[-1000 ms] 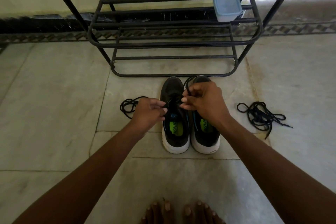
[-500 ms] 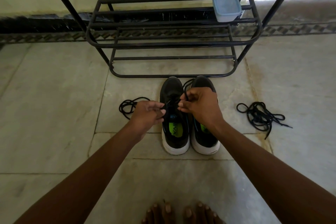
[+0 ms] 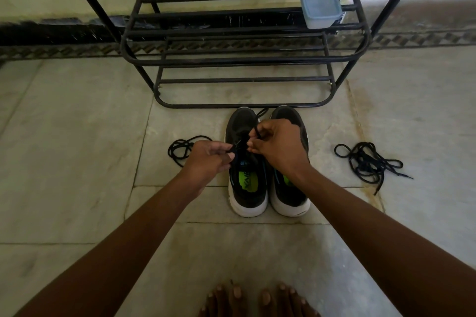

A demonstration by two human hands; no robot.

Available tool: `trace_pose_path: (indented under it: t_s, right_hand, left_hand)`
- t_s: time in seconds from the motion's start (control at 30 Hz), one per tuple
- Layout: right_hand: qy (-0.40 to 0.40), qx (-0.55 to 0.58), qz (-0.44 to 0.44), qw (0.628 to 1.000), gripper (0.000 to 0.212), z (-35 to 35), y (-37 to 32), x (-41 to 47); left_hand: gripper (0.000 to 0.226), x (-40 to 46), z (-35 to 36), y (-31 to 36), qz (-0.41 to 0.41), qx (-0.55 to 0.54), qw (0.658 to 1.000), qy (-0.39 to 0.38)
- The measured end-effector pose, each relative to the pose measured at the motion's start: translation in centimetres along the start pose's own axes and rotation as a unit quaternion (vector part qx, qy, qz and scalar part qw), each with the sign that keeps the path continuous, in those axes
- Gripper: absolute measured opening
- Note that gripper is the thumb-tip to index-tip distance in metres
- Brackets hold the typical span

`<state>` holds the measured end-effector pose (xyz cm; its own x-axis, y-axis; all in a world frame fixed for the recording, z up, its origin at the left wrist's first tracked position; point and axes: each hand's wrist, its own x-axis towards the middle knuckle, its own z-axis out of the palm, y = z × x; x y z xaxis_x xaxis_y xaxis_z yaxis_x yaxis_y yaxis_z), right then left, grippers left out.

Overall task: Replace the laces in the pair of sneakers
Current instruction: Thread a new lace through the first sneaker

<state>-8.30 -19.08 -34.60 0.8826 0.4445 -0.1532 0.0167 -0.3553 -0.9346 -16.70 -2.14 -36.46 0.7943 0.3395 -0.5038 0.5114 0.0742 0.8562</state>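
Observation:
Two black sneakers with white soles stand side by side on the floor, toes toward the rack: the left sneaker (image 3: 244, 183) and the right sneaker (image 3: 291, 195). My left hand (image 3: 208, 159) pinches a black lace (image 3: 255, 134) at the left side of the left sneaker's eyelets. My right hand (image 3: 278, 147) pinches the same lace just above the shoe's tongue, and a strand loops up past its fingers. The right hand covers the middle of the right sneaker.
A loose black lace (image 3: 180, 149) lies left of the shoes. A tangled bundle of black laces (image 3: 368, 162) lies on the right. A black metal shoe rack (image 3: 239, 59) stands just beyond the toes, with a lidded plastic box (image 3: 320, 6) on it. My bare toes (image 3: 257, 301) show at the bottom.
My right hand has slid left, from over the right sneaker toward the left sneaker's eyelets, so both hands now meet there. The left hand has barely moved.

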Motion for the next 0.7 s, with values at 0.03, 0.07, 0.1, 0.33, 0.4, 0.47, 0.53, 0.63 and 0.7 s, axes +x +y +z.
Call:
trace_pose_path:
  t_s: [0.03, 0.07, 0.1, 0.33, 0.4, 0.47, 0.53, 0.63, 0.7]
  right_hand:
    - [0.001, -0.007, -0.003, 1.000, 0.004, 0.00, 0.04, 0.01]
    - [0.002, -0.015, -0.005, 1.000, 0.004, 0.02, 0.09, 0.04]
    - [0.003, -0.021, -0.009, 1.000, 0.004, 0.03, 0.10, 0.04]
    - [0.032, -0.071, -0.095, 0.992, 0.006, 0.81, -0.01, -0.18]
    - [0.031, -0.081, -0.099, 0.991, 0.005, 0.92, 0.04, -0.29]
    - [0.038, -0.094, -0.097, 0.990, 0.004, 0.94, 0.14, -0.37]
    - [0.044, -0.097, -0.095, 0.990, 0.004, 0.92, 0.17, -0.47]
    - [0.030, -0.101, -0.095, 0.990, 0.004, 0.66, 0.22, -0.47]
    - [0.021, -0.095, -0.094, 0.991, 0.004, 0.47, 0.12, -0.40]
  left_hand:
    - [0.023, -0.02, -0.06, -0.04, 0.000, -0.001, 1.000, 0.000]
    - [0.024, -0.05, -0.10, -0.04, -0.001, -0.002, 1.000, 0.001]
    - [0.024, -0.08, -0.11, -0.05, -0.002, -0.004, 1.000, 0.001]
    - [0.025, -0.06, -0.23, -0.01, 0.004, 0.004, 1.000, -0.013]
    - [0.025, 0.00, -0.20, -0.10, 0.004, 0.005, 1.000, -0.014]
    - [0.024, 0.05, -0.22, -0.18, -0.001, 0.000, 1.000, -0.012]
    - [0.022, 0.03, -0.32, -0.19, -0.005, -0.008, 1.000, -0.009]
    - [0.019, 0.01, -0.25, -0.15, -0.006, -0.010, 1.000, -0.012]
    - [0.018, 0.00, -0.25, -0.16, -0.013, -0.022, 1.000, -0.012]
